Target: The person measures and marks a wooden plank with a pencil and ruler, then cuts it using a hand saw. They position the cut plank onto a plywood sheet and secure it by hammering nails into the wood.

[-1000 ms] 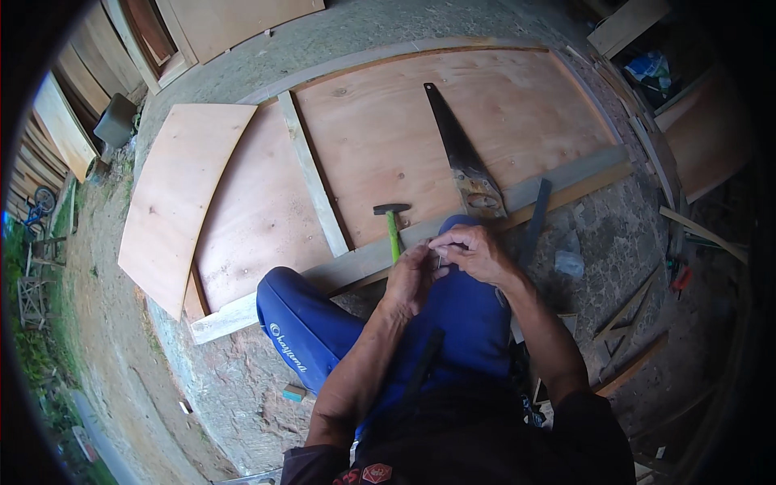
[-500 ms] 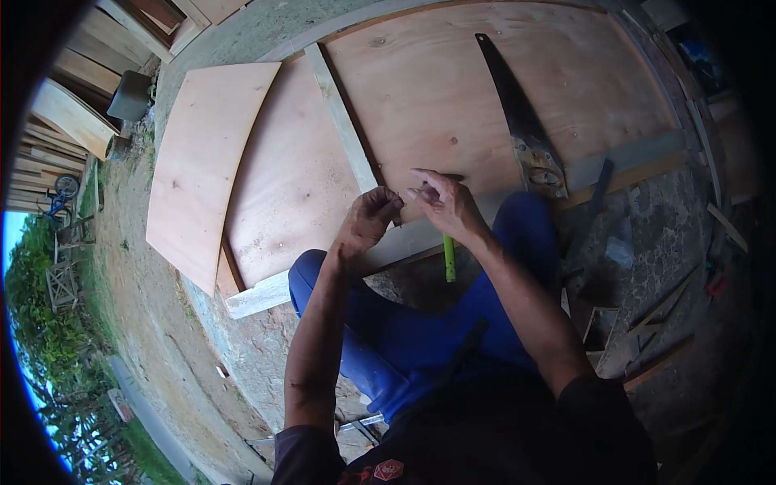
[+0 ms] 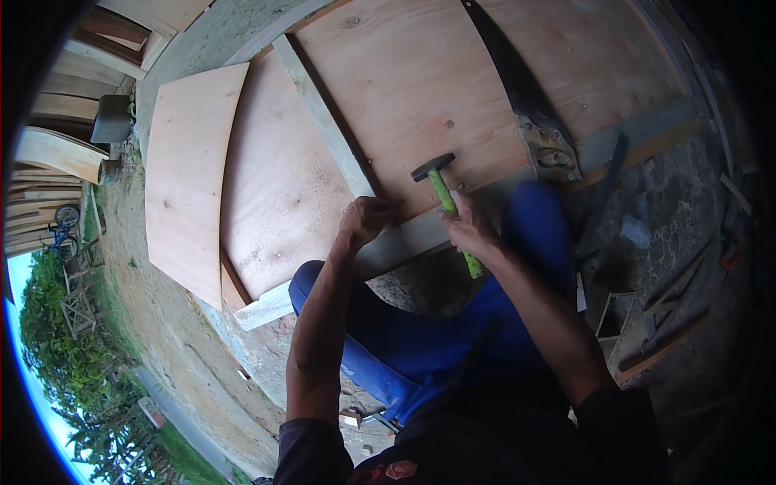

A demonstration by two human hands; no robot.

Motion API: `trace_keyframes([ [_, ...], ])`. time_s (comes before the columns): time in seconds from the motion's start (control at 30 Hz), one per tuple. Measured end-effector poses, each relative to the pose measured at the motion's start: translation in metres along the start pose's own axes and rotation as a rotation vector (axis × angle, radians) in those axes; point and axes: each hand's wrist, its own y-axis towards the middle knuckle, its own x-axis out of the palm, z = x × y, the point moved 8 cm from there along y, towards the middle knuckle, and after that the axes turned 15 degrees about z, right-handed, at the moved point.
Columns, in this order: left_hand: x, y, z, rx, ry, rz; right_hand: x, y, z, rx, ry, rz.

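My right hand (image 3: 469,226) is wrapped round the green handle of a hammer (image 3: 441,188), its dark head raised above the plywood panel (image 3: 396,97). My left hand (image 3: 364,220) is closed at the near end of a wooden batten (image 3: 322,115), where it meets the front rail (image 3: 400,242). Its fingertips are pressed together; anything between them is too small or hidden to make out. To the right, a handsaw (image 3: 517,89) lies across the panel with its handle toward me. My knees in blue trousers (image 3: 420,331) flank the front rail.
A loose curved plywood piece (image 3: 190,178) overlaps the panel's left end. Wood scraps (image 3: 663,347) and a clear plastic piece (image 3: 636,230) lie on the ground at right. Stacked boards (image 3: 56,149), a dark container (image 3: 113,120) and a bicycle (image 3: 63,226) are at far left.
My right hand, empty-looking with fingers spread before, now grips the hammer by its handle. My left hand has lowered onto the batten's end. The view has shifted slightly.
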Motion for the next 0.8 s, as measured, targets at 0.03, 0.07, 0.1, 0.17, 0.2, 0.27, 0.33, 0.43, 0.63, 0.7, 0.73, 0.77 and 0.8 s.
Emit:
trace_keyframes([
  [0.03, 0.000, 0.001, -0.001, 0.071, 0.056, 0.018, -0.003, -0.008, -0.007, -0.003, 0.050, -0.013],
  [0.07, 0.003, 0.003, 0.000, 0.064, 0.066, -0.010, -0.011, -0.021, -0.019, -0.004, 0.099, -0.010],
  [0.1, 0.004, 0.005, 0.004, 0.056, 0.074, -0.037, -0.017, -0.032, -0.026, -0.006, 0.146, -0.006],
  [0.17, 0.005, 0.006, 0.004, 0.047, 0.097, -0.062, -0.019, -0.041, -0.025, -0.040, 0.107, -0.082],
  [0.2, 0.005, 0.006, 0.000, 0.045, 0.110, -0.060, -0.020, -0.043, -0.025, -0.063, 0.066, -0.117],
  [0.27, 0.005, 0.006, -0.001, 0.038, 0.133, -0.061, -0.018, -0.043, -0.021, -0.085, 0.017, -0.130],
  [0.33, 0.006, 0.005, 0.002, 0.028, 0.153, -0.065, -0.013, -0.037, -0.010, -0.083, 0.003, -0.084],
  [0.43, 0.003, 0.002, 0.012, 0.053, 0.091, -0.075, -0.003, -0.032, -0.010, -0.079, -0.011, -0.230],
  [0.63, 0.000, -0.002, 0.015, 0.049, 0.114, -0.065, -0.014, -0.023, -0.033, -0.121, -0.071, -0.119],
  [0.7, 0.002, -0.001, 0.013, 0.033, 0.192, -0.078, -0.005, -0.023, -0.028, -0.153, -0.152, -0.224],
  [0.73, 0.003, -0.001, 0.013, 0.026, 0.231, -0.086, -0.002, -0.023, -0.026, -0.168, -0.193, -0.276],
  [0.77, 0.003, -0.001, 0.011, 0.031, 0.204, -0.081, -0.005, -0.020, -0.030, -0.150, -0.145, -0.239],
  [0.8, 0.003, -0.001, 0.009, 0.036, 0.176, -0.077, -0.011, -0.018, -0.035, -0.131, -0.097, -0.200],
])
